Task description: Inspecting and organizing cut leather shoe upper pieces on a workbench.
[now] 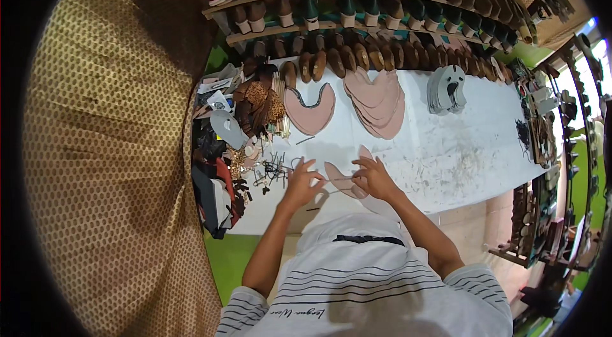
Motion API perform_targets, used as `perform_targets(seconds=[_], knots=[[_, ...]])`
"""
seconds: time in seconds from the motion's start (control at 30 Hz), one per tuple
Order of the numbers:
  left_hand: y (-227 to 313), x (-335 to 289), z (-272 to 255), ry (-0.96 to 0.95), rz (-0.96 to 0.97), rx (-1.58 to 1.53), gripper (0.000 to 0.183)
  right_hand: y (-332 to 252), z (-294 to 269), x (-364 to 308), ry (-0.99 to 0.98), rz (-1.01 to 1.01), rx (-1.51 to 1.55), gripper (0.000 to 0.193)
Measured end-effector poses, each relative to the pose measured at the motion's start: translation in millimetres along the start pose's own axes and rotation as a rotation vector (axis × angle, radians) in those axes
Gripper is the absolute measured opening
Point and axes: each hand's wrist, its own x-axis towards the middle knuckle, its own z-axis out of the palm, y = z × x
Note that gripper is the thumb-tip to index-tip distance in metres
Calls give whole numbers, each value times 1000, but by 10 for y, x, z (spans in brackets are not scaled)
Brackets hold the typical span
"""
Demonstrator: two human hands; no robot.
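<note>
My left hand (pixel 302 186) is closed in a pinch on one end of a thin dark strip (pixel 339 179). The other end is pinched between the fingers of my right hand (pixel 377 180), so the strip runs level between them. Below it on the white table lies a curved pink shoe-upper piece (pixel 339 172), partly hidden by my right hand. A short dark strip (pixel 306 141) rests farther up the table. Beyond my hands sits a U-shaped pink upper piece (pixel 310 120) with dark trim along its inner edge, beside a stack of similar pink pieces (pixel 376 107).
Loose dark strips (pixel 273 170) and a heap of scraps (pixel 255 104) crowd the table's left side. Grey cut pieces (pixel 446 90) are stacked at the far right. Shelves of shoes (pixel 347 9) stand behind the table, with a patterned curtain (pixel 121 146) on the left.
</note>
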Motion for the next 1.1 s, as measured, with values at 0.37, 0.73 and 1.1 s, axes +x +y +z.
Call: perform_targets(seconds=[0.37,0.73,1.1], knots=[[-31,106,750,-10,91,96,17,294,182,-681,88,114,-145,16],[-72,378,597,70,46,245,13,207,411,-313,240,51,-299,17],[-218,371,602,110,-60,80,13,-124,648,405,255,-38,-42,19]])
